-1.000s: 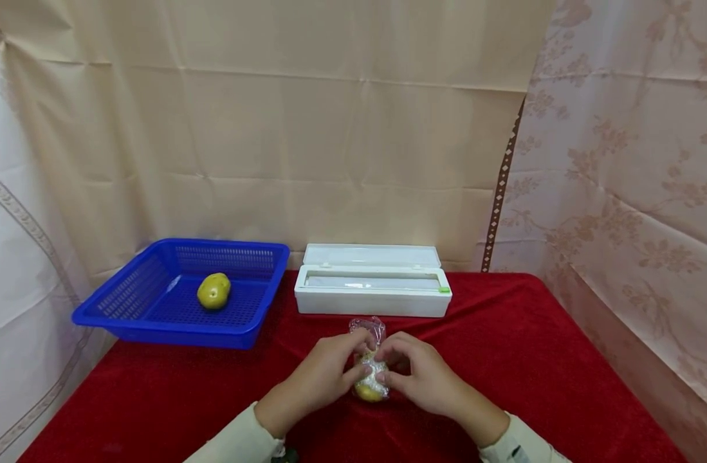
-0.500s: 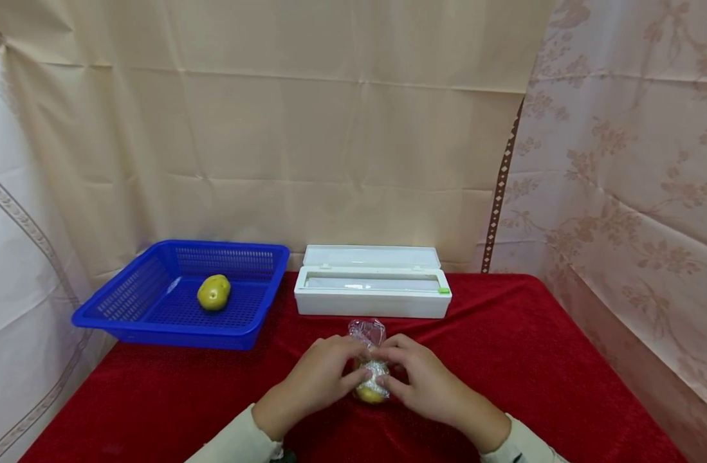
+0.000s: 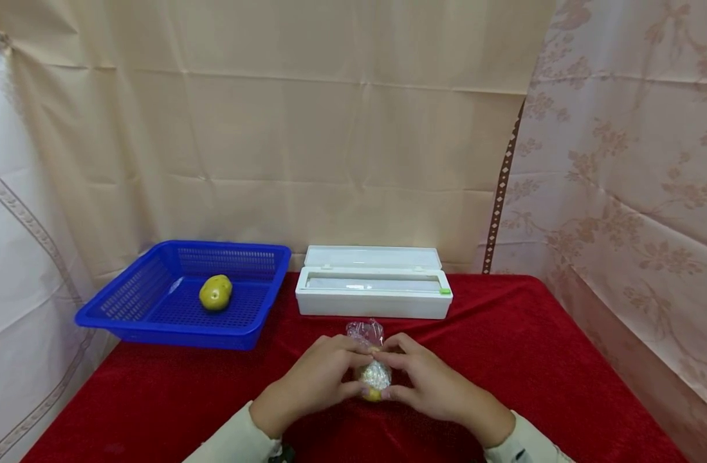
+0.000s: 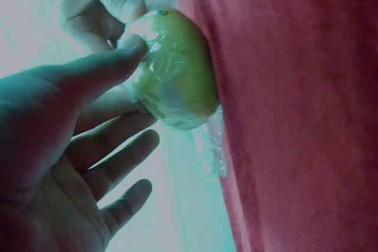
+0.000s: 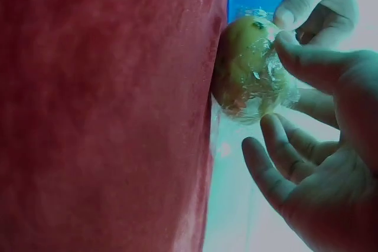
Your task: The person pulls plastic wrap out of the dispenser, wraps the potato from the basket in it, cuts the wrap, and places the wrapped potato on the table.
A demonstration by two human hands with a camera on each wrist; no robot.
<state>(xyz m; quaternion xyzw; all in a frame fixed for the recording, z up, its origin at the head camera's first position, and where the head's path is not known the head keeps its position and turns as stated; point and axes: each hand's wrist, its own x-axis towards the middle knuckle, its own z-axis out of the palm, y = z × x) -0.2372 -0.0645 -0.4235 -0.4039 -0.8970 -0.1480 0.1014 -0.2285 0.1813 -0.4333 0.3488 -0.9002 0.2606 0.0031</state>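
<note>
A yellow potato (image 3: 374,395) in clear cling film stands on the red cloth between the two hands. The film (image 4: 160,45) is crinkled and shiny over its upper side. My left hand (image 3: 325,373) grips it from the left, thumb and forefinger on the film; the other fingers spread loosely in the left wrist view. From the right, my right hand (image 3: 425,381) pinches the film against the potato (image 5: 239,63) with thumb and fingers. The thumbs are close together at the near side. A loose flap of film (image 3: 365,331) sticks out beyond the fingertips.
A blue plastic basket (image 3: 156,331) at the left holds another yellow potato (image 3: 216,293). Behind the hands stands a white cling film box (image 3: 373,305) with its lid raised and a green slider at its right. Curtains hang around the red-covered table (image 3: 532,360).
Both thumbs have moved down toward the near end of the potato, and the fingertips have come together over its far end. The potato stays in about the same place.
</note>
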